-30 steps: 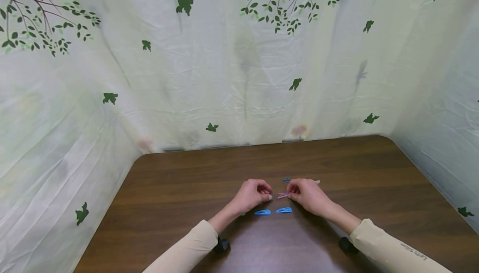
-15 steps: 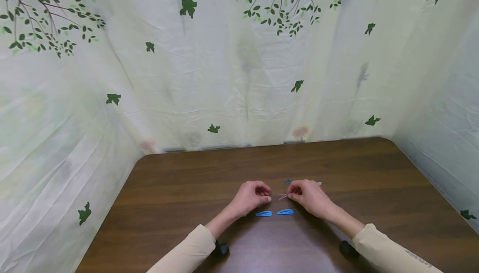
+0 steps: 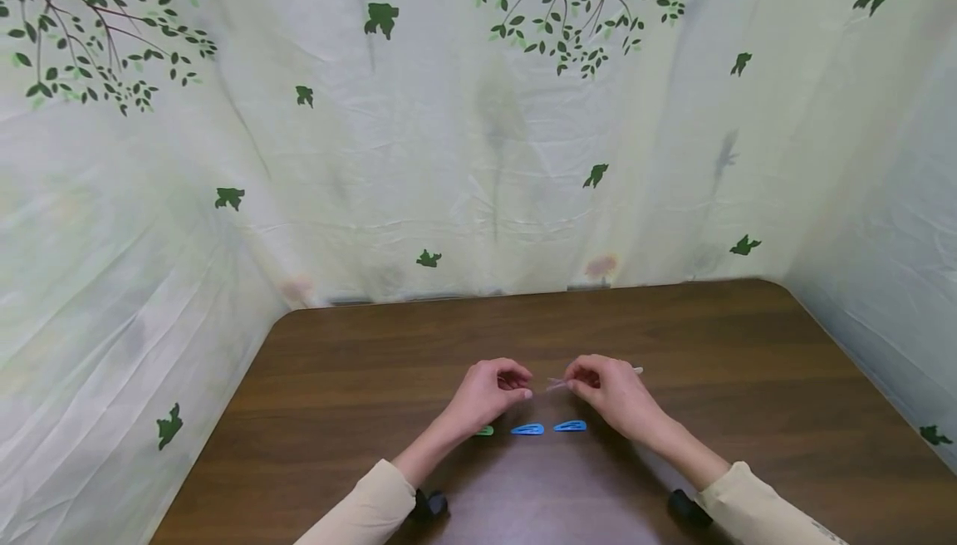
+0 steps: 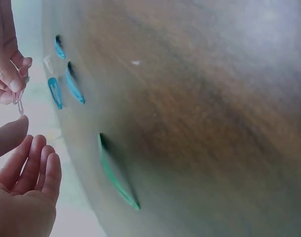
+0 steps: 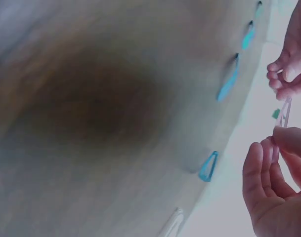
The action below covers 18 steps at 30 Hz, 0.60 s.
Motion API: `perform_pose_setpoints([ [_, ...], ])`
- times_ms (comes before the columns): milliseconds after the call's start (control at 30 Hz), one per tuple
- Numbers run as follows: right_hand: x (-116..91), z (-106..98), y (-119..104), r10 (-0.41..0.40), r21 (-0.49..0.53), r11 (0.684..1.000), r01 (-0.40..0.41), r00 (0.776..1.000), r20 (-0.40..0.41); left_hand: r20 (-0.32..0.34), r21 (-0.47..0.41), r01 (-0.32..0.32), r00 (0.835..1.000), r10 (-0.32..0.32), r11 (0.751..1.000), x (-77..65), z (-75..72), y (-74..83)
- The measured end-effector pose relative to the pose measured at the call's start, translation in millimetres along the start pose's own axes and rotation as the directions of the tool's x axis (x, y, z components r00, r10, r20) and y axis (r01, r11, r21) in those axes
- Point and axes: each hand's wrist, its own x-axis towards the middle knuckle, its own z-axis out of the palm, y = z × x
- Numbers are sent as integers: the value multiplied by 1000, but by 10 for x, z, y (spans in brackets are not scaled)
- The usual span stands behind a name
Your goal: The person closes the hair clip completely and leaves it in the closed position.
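Note:
My right hand [image 3: 609, 391] pinches a pale pink snap hair clip [image 3: 557, 384] by one end, between thumb and fingers. The clip's two arms stand spread apart and point toward my left hand [image 3: 486, 395]. Loosely bent, the left fingers hold nothing; in the left wrist view the thumb is apart from them, right at the clip's tip. Two blue hair clips [image 3: 527, 429] lie in a row on the table in front of the hands. Beside them a green hair clip [image 4: 115, 175] is partly covered by the left wrist in the head view.
Another blue clip [image 5: 208, 167] and a white clip [image 5: 172, 222] lie on the brown wooden table [image 3: 359, 362] near the right hand. Black wrist cameras [image 3: 431, 503] sit under both forearms. A pale curtain [image 3: 493, 196] with leaf patterns hangs behind the table.
Both hands have shifted slightly left, the pink clip rising a little with the right. The green clip shows again beside the left wrist, and the far blue clip is now behind the right hand.

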Motion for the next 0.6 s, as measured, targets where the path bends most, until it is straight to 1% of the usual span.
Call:
perform_pose_setpoints([
  [167, 14, 6, -64, -11, 28, 1000, 12, 999, -48, -17, -3, -8, 1000, 8, 1000, -53, -63, 51],
  [400, 30, 6, -171, -19, 70, 997, 26, 995, -96, -35, 34, -23, 999, 24, 999, -118, -190, 135],
  [600, 34, -20, -289, 7, 121, 993, 8, 993, -118, -61, 61, -28, 998, 32, 998, -160, -287, 194],
])
